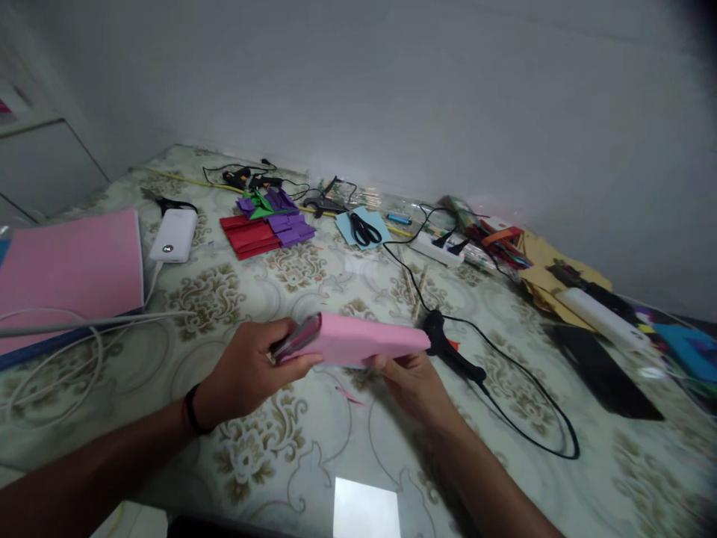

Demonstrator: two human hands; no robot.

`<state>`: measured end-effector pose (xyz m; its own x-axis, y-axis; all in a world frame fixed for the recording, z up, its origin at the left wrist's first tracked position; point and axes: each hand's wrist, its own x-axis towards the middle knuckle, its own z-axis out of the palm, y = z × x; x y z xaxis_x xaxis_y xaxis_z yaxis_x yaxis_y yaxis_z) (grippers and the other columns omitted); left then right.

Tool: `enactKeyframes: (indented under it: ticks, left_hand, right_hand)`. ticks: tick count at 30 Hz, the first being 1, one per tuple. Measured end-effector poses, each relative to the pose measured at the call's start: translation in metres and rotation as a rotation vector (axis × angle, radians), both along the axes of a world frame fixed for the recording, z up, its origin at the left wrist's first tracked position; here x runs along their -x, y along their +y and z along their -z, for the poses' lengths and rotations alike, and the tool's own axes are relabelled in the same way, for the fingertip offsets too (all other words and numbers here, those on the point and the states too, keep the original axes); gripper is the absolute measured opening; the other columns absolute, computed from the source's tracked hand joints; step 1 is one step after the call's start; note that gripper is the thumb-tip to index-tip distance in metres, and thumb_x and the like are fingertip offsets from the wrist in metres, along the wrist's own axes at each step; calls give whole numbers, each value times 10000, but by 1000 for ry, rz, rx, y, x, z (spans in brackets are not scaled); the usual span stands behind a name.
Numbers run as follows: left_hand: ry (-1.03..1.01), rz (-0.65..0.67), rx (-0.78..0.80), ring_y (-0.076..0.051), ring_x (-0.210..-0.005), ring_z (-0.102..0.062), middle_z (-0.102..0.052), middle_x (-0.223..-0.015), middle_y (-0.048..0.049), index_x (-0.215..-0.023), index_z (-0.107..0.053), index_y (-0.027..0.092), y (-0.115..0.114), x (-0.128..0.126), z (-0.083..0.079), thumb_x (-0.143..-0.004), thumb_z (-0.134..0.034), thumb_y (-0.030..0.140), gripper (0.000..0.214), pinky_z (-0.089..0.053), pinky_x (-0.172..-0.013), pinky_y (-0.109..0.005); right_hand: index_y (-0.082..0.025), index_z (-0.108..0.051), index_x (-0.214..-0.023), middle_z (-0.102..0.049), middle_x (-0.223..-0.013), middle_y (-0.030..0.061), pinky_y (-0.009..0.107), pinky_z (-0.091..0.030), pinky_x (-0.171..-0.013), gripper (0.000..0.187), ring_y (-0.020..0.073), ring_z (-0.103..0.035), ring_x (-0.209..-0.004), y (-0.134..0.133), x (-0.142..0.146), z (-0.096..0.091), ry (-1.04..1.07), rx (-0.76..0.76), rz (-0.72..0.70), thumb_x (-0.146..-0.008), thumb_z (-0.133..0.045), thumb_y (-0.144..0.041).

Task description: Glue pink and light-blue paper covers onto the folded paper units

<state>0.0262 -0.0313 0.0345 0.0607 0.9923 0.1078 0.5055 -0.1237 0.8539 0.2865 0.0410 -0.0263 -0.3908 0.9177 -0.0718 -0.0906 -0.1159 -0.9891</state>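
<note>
Between my two hands is a flat, folded piece of pink paper (370,340), raised over the table with its long edge toward me. My left hand (249,366) grips its left end, where a greyish, shiny side shows; what lies inside is hidden. With the thumb on its lower edge, my right hand (414,381) pinches the paper near its right end. Just beyond the right hand lies a black glue gun (453,355), its cord looping to the right. Small pink scraps (350,396) rest on the tablecloth below.
Folded red paper (249,237) and purple paper (291,228) lie behind. Black scissors (364,229) sit on blue paper near a white power strip (437,249). A white power bank (175,235) and pink sheets (72,269) are at left. A black flat panel (605,370) lies right.
</note>
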Motion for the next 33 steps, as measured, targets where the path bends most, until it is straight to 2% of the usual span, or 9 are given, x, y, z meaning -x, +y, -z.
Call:
enactKeyframes:
  ticks: [2,5,9,14,19,22,27,31,33]
  left_hand:
    - [136,17,-158,-173,-731,-762,-820,-817,11,-894,-757,208,-2,2,-3,-898,-733,279,75,-586,-707,-266]
    - [230,105,-404,-194,-991,-819,-859,-1124,-29,-1103,-763,226,-6,3,-3,-930,-658,143,219,-617,-861,-274]
    - [333,156,-609,-204,-1099,-813,-856,-1146,-62,-1071,-731,200,-8,2,1,-960,-578,84,222,-629,-882,-280]
    - [367,196,-688,-208,-1144,-801,-855,-1149,-55,-1064,-696,197,-9,1,0,-941,-513,24,280,-633,-902,-294]
    - [296,220,-638,-222,-1192,-779,-850,-1152,-52,-1041,-669,215,-8,2,-2,-907,-549,14,269,-621,-972,-329]
    - [194,223,-466,-280,-1300,-717,-817,-1248,-73,-1011,-655,223,-2,5,-2,-860,-632,59,224,-587,-1059,-420]
    - [-37,175,-138,-268,-1211,-737,-760,-1329,-88,-1282,-666,248,11,16,1,-874,-768,249,421,-583,-1056,-415]
    - [-43,124,-56,-261,-1090,-750,-760,-1258,-85,-1096,-742,223,19,20,2,-838,-817,356,300,-602,-950,-363]
    - [1,168,0,-254,-1044,-747,-770,-1220,-72,-1102,-749,225,19,19,-1,-833,-818,370,314,-594,-898,-339]
  right_hand:
    - [-247,-831,-1005,-829,-1033,101,401,-618,-795,447,277,-759,-891,7,-4,-2,-38,-91,-1,-700,-962,-546]
    - [-272,-840,-1000,-828,-1110,104,408,-606,-912,389,287,-761,-1023,14,-9,-7,-90,-259,-10,-717,-965,-507]
    - [-293,-849,-991,-832,-1096,102,449,-591,-978,289,288,-764,-1051,16,-8,-10,-118,-438,6,-792,-919,-490]
    - [-320,-860,-1050,-827,-1139,101,474,-594,-975,213,294,-762,-1079,15,-6,-9,-161,-578,40,-854,-878,-403]
    - [-371,-853,-1112,-836,-1157,73,495,-577,-1010,225,299,-749,-1129,15,-7,-14,-147,-677,32,-888,-854,-393]
    - [-337,-858,-1096,-846,-1100,80,503,-569,-1018,239,320,-747,-1132,12,-8,-20,-172,-672,-1,-909,-818,-480]
    - [-230,-820,-921,-805,-876,57,360,-555,-729,251,244,-725,-784,0,-9,-29,-370,-586,-18,-970,-741,-463]
    - [-200,-742,-839,-722,-771,21,303,-489,-670,297,182,-644,-689,-10,-6,-40,-409,-586,-3,-1003,-679,-439]
    - [-197,-716,-826,-686,-744,13,290,-470,-658,314,169,-623,-678,-14,-3,-47,-401,-579,5,-1017,-647,-437]
